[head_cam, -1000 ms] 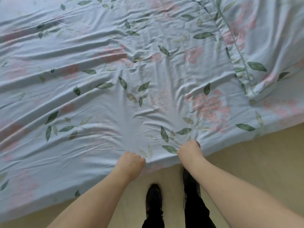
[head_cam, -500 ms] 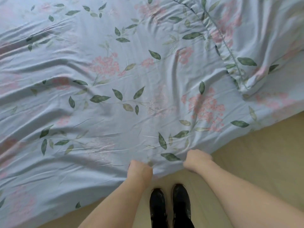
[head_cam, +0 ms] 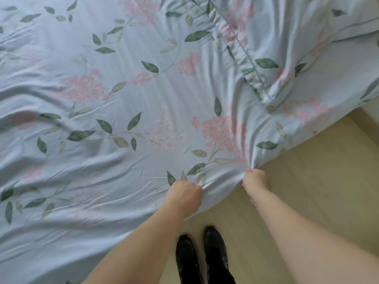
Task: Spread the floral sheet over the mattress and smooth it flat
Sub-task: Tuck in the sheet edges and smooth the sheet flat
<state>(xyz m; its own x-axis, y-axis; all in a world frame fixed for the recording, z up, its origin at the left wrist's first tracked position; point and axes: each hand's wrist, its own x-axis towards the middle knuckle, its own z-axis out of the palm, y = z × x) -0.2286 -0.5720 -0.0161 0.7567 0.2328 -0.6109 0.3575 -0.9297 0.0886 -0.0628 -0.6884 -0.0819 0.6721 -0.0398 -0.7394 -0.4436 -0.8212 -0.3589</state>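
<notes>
Across the left and middle of my view the floral sheet (head_cam: 123,111) lies over the bed with soft wrinkles, its near edge hanging toward the pale floor (head_cam: 320,181). My left hand (head_cam: 185,193) bunches that edge in curled fingers, and just right of it my right hand (head_cam: 255,180) pinches a gathered fold above my black shoes (head_cam: 202,255); a matching pillow (head_cam: 297,54) rests far right.

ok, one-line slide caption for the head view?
Both hands, left hand and right hand, grip the near edge of the wrinkled floral sheet, above the wooden floor.
</notes>
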